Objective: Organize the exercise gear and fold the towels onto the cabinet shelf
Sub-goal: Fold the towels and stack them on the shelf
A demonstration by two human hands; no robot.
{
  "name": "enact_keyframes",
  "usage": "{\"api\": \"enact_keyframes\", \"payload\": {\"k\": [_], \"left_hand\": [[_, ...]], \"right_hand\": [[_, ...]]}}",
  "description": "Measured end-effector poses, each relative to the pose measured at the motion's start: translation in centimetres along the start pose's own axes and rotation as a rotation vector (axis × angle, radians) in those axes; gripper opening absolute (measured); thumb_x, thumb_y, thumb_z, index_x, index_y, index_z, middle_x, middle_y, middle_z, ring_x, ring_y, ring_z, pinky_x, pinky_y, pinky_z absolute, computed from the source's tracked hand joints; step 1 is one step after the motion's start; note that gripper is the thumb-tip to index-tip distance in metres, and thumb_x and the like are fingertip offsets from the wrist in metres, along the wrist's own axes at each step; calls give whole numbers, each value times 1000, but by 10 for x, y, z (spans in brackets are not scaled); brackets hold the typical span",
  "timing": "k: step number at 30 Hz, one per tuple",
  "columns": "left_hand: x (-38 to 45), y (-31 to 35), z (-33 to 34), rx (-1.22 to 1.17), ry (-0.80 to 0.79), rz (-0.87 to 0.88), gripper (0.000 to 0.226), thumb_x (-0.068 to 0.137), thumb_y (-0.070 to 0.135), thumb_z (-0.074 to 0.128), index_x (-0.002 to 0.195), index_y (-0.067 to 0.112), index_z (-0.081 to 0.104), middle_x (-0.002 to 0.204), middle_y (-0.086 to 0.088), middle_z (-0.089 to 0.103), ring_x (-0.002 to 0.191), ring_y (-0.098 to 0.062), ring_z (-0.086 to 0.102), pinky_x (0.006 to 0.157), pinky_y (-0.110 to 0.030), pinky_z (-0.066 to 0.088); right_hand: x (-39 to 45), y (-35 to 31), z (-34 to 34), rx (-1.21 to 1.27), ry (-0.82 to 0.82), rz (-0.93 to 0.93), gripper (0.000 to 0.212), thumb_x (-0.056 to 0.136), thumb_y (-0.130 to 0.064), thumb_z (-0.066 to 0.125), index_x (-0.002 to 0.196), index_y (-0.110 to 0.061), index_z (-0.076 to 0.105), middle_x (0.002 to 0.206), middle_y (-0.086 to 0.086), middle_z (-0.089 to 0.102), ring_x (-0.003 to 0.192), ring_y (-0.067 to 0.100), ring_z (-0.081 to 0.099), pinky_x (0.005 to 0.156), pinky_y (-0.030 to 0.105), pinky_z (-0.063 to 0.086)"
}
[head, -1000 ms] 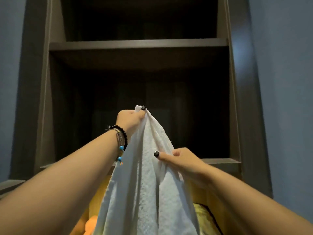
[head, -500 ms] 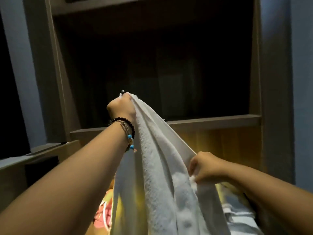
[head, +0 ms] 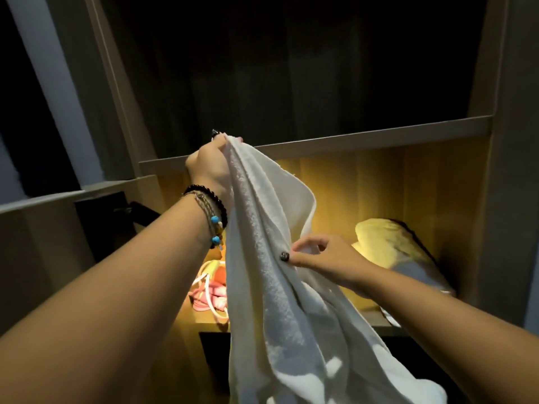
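Observation:
A long white towel (head: 280,310) hangs in front of the open cabinet. My left hand (head: 210,167) grips its top corner, raised at the height of the upper shelf edge (head: 379,138). Lower and to the right, my right hand (head: 318,258) pinches the towel's edge between thumb and fingers. The towel's lower end drops out of view at the bottom. Behind it, the lit lower shelf (head: 204,325) holds pink and white exercise gear (head: 208,293) on the left, partly hidden by the towel.
A pale bundled cloth (head: 390,243) lies at the right of the lit shelf. The compartment above is dark. A dark handle or bracket (head: 137,211) sticks out at the left by a side ledge. Cabinet walls stand close on both sides.
The view has tilted down, showing more of the lit shelf. My right hand has slid along the towel's edge and now pinches it with fingers spread; the left hand still holds the top corner.

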State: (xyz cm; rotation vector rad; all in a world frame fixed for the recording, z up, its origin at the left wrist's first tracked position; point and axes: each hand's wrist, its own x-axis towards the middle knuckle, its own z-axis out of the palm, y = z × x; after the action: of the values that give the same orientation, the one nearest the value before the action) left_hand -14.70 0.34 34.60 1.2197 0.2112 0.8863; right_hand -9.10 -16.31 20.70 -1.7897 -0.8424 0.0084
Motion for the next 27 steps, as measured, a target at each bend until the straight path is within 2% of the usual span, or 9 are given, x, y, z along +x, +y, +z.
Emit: {"api": "enact_keyframes", "payload": {"k": [2, 5, 9, 12, 15, 17, 20, 22, 27], "left_hand": [[2, -1, -1, 21, -2, 17, 14, 86, 19, 65, 89, 6, 70, 71, 0, 65, 70, -17, 65, 60, -27, 51], [6, -5, -3, 27, 8, 27, 18, 90, 20, 62, 94, 6, 72, 75, 1, 69, 74, -17, 67, 64, -28, 53], [10, -15, -5, 50, 34, 48, 20, 92, 20, 62, 74, 14, 68, 75, 2, 68, 78, -16, 66, 67, -28, 53], [17, -24, -8, 107, 50, 121, 27, 93, 20, 60, 67, 13, 62, 74, -2, 60, 75, -18, 58, 67, -29, 46], [19, -42, -6, 300, -84, 196, 28, 94, 22, 58, 68, 14, 63, 77, -8, 57, 72, -19, 52, 66, -32, 44], [22, -54, -3, 339, -141, 184, 28, 95, 27, 58, 73, 14, 67, 78, -6, 63, 73, -17, 59, 69, -34, 52], [34, -71, -4, 342, -108, 150, 30, 94, 31, 59, 86, 4, 68, 81, -9, 56, 75, -22, 52, 70, -39, 49], [41, -85, -12, 363, -67, 148, 23, 92, 31, 61, 86, 9, 66, 78, -5, 48, 69, -19, 42, 65, -34, 39], [47, -120, -40, 367, 47, 3, 42, 88, 30, 65, 54, 21, 43, 52, 7, 29, 54, -13, 29, 57, -27, 28]], "right_hand": [[0, 5, 4, -83, -53, -6, 31, 67, -45, 82, 70, -17, 68, 83, -2, 63, 72, -2, 52, 65, 13, 43], [-4, 17, 9, -128, -174, -24, 35, 67, -44, 83, 68, -15, 62, 76, -6, 56, 64, -5, 46, 59, 11, 38], [-3, 31, 3, -182, -266, 27, 36, 82, -33, 73, 72, 0, 65, 64, 1, 51, 59, 6, 43, 55, 23, 33], [6, 39, -40, -82, 37, 182, 30, 83, -22, 71, 55, -14, 68, 55, -6, 53, 53, 5, 47, 53, 19, 38], [15, 36, -95, -4, 442, 242, 15, 81, -13, 72, 69, -5, 73, 63, 6, 58, 57, 14, 48, 50, 22, 38], [23, 21, -121, 21, 529, 260, 14, 83, -13, 70, 73, -3, 71, 68, 8, 60, 58, 16, 51, 51, 26, 38], [32, -10, -146, 279, 407, 344, 10, 86, -12, 63, 81, -6, 68, 70, 5, 68, 60, 17, 65, 51, 27, 51], [33, -25, -151, 279, 323, 303, 17, 86, -13, 61, 71, -9, 69, 61, 2, 67, 52, 13, 65, 45, 21, 51], [12, -14, -132, -501, 11, -125, 42, 85, -33, 69, 61, 0, 61, 52, 6, 49, 47, 12, 45, 46, 25, 32]]}}
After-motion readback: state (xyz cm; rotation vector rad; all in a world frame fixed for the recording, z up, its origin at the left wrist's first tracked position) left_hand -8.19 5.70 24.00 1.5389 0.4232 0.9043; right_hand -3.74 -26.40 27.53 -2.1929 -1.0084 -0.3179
